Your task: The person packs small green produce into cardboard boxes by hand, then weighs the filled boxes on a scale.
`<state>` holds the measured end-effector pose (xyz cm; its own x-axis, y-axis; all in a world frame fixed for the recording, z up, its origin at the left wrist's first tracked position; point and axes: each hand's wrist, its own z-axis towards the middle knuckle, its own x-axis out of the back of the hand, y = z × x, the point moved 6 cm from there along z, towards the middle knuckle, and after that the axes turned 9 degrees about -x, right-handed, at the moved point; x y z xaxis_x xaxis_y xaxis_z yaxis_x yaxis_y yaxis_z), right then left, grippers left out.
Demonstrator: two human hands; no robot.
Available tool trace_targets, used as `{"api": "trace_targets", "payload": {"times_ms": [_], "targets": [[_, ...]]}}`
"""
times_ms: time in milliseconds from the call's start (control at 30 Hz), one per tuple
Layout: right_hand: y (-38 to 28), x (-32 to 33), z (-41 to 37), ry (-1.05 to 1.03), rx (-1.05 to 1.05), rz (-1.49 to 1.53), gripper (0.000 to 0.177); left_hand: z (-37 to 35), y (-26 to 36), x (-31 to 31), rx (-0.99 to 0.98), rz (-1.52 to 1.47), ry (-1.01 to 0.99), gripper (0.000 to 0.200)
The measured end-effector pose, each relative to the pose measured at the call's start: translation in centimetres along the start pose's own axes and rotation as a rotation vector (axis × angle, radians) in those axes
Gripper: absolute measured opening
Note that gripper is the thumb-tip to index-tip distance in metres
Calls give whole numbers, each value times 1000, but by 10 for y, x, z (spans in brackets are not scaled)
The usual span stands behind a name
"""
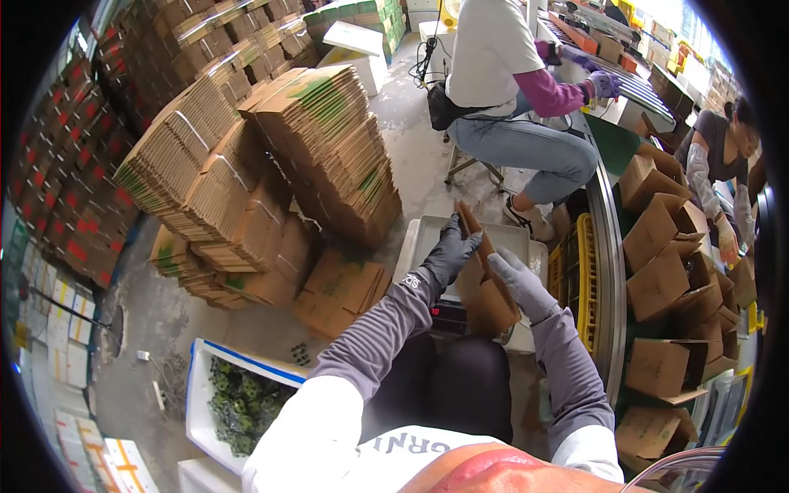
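Carton (497, 308): tilted, between both hands, above the near edge of the scale (514, 238); contact with scale unclear.
Left hand (454, 251): clamped on carton's left side, near its top.
Right hand (523, 286): against carton's right side; can't tell if fingers close on it.
Twist risk: uneven hold could let panels spring open.
Knock risk: low corner could jolt the scale if the grip slips.

One wide-angle head-worn camera faces forward and down, close over the hands (453, 251).
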<state>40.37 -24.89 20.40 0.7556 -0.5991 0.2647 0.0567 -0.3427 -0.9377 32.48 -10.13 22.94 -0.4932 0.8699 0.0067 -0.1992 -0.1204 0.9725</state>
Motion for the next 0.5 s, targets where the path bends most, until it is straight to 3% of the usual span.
{"api": "trace_targets", "payload": {"times_ms": [33,67,133,167,200,267,400,467,500], "targets": [[1,3,6,33,18,56,70,3,-16,5,51,-4,24,61],[5,5,10,-22,-22,-40,64,7,-26,13,20,187,101,64],[-46,6,-8,-137,-104,-230,52,13,-20,24,-43,571,256,72],[-70,-6,-22,-161,-100,-417,38,18,-4,30,32,655,275,79],[-87,-19,-28,-81,100,-650,32,28,-1,41,79,620,256,78],[-110,-25,-26,-114,49,-831,29,42,0,66,174,557,214,77],[-112,10,33,143,121,-867,24,36,33,64,-39,542,-111,56],[-104,12,59,186,96,-824,26,27,55,38,-168,963,-271,36],[-101,6,62,143,71,-855,27,26,48,29,-87,1179,-404,32]]}}
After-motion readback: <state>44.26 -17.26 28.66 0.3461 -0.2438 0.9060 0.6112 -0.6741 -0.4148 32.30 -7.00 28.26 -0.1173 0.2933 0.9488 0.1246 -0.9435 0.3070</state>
